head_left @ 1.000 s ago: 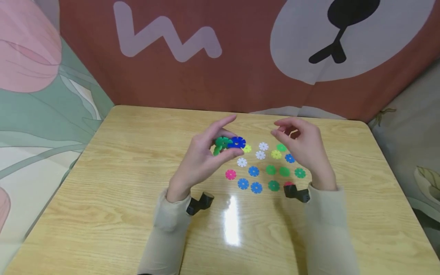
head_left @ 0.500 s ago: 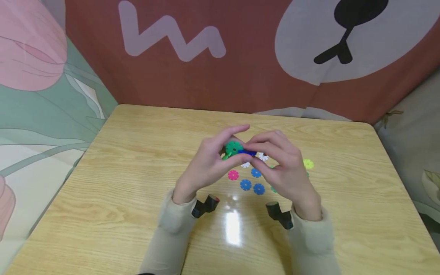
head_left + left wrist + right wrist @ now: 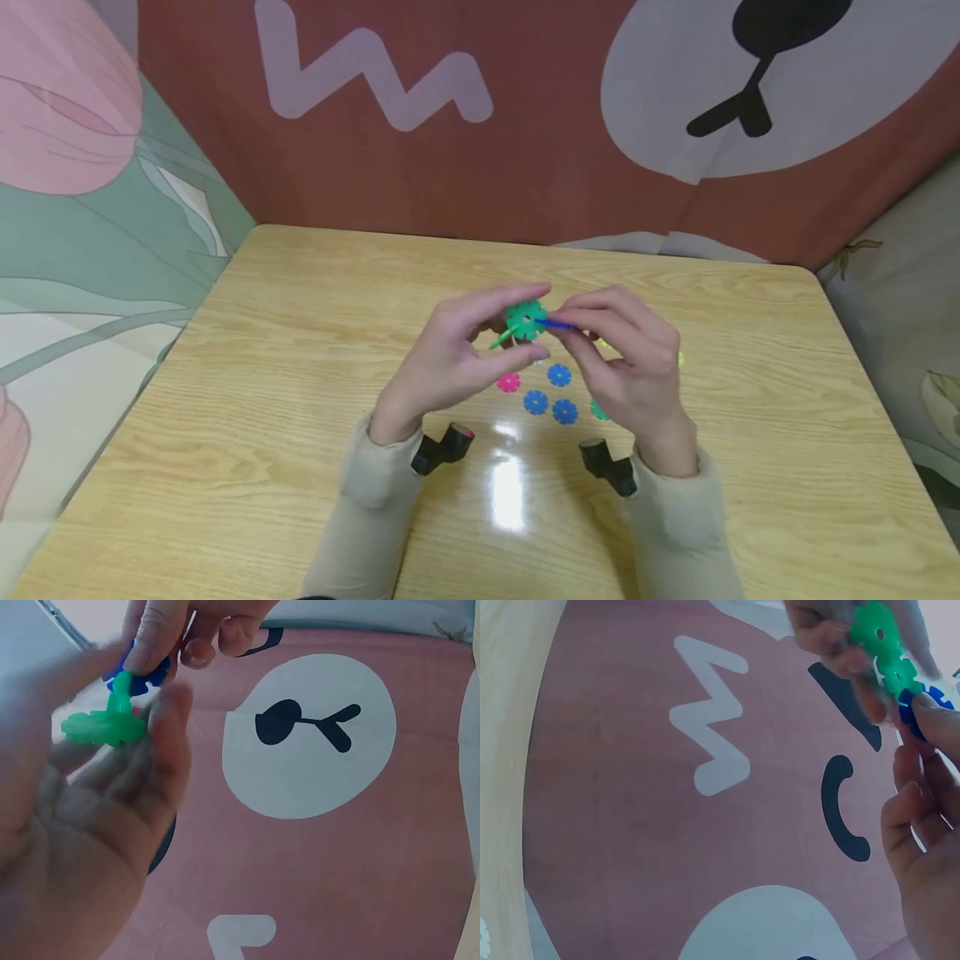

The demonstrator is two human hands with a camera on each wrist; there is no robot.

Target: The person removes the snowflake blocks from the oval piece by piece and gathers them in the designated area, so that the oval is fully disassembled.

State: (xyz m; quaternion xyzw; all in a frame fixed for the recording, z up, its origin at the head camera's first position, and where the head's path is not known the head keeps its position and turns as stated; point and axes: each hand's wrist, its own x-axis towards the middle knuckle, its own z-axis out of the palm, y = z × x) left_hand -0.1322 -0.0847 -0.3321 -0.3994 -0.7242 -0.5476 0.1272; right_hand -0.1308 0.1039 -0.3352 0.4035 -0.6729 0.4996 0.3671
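Note:
Three notched plastic snowflake discs are joined in a chain held above the table. My right hand (image 3: 630, 367) pinches the dark blue disc (image 3: 558, 324) at one end between thumb and fingers. The blue disc is slotted into a green disc (image 3: 527, 320), seen face-on. A lighter green disc (image 3: 504, 337) sits edge-on at the other end; in the right wrist view this outer green disc (image 3: 875, 630) shows its round face. My left hand (image 3: 457, 354) is spread loosely around the green discs, thumb below and index finger above. Whether its hidden fingers touch them, I cannot tell.
Loose snowflake discs lie on the wooden table (image 3: 300, 350) below my hands: a pink disc (image 3: 508, 382), several blue discs (image 3: 536, 402) and a partly covered green disc (image 3: 601, 409). Others are hidden behind my right hand. A patterned cloth (image 3: 420, 183) hangs behind the table.
My right hand has come in from the right and pinched the blue disc. The chain has turned, so the blue disc now shows edge-on. My left fingers have loosened around the green discs.

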